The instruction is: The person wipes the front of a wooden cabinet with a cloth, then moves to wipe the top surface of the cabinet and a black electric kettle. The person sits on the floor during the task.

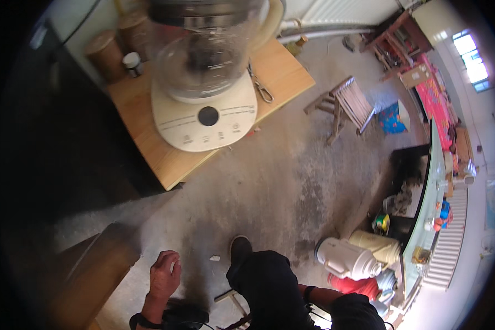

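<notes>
My left hand (165, 272) hangs over the concrete floor, its fingers loosely curled and the thumb apart. Nothing shows in its grasp. A brown wooden edge (107, 264) is nearest to it on the left. My right forearm passes behind my dark-trousered leg, so the right hand itself is out of view. Ahead, a glass electric kettle (202, 62) with a cream handle stands on its white base (194, 132), which carries touch controls. The base rests on a small wooden tabletop (280, 78). Beside it lies a metal tool with a looped end (264, 90).
Brown canisters (105, 55) and a small white-capped bottle (133, 64) stand behind the kettle. A slatted folding stool (346, 103) is on the floor further off. At right, several vacuum flasks (346, 258) stand near a glass-topped table (427, 206). A radiator (447, 239) lines the wall.
</notes>
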The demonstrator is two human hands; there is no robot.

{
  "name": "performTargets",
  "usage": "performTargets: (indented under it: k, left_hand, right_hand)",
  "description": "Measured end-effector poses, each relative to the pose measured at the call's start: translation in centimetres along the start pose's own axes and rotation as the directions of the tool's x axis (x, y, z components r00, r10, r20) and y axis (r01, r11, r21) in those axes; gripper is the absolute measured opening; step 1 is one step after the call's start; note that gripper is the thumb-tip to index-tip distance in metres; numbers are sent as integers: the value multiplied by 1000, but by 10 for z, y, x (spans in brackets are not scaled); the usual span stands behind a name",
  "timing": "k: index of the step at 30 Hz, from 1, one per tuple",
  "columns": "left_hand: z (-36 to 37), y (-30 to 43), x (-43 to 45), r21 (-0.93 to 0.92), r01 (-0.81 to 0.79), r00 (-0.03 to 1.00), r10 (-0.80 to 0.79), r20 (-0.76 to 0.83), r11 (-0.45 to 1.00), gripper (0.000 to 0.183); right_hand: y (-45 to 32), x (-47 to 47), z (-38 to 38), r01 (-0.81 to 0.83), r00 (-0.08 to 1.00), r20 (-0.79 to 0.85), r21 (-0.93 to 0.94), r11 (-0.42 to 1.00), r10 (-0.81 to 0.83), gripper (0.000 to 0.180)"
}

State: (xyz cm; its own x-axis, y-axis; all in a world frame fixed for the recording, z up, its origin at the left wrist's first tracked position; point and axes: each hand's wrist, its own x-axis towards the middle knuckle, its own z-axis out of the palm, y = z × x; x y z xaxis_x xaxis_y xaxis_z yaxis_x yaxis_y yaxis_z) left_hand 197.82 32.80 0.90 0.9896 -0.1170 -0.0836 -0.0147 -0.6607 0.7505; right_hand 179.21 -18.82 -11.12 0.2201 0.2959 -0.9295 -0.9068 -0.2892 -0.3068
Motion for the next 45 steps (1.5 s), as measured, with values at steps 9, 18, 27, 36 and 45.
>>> performTargets:
  k: [9,18,27,36,45]
  left_hand:
    - [-35,43,-43,89,-25,975,44,-218,996,18]
    - [-79,87,-98,282,9,936,91,-339,960,15]
    - [-107,72,-114,267,37,919,72,-387,963,19]
    - [-111,60,-105,393,41,969,59,-240,919,22]
    - [-103,50,-107,451,57,949,92,-302,891,26]
  right_hand:
    - [-109,78,-47,387,897,-143,-209,898,-419,35]
    - [-239,37,-8,621,729,-233,-173,765,-644,29]
    - [-386,-78,93,782,296,96,-596,184,-950,23]
    - [-469,-233,404,626,-337,763,-257,-737,-552,42]
    - [-464,-219,622,451,-278,948,-14,-892,-155,35]
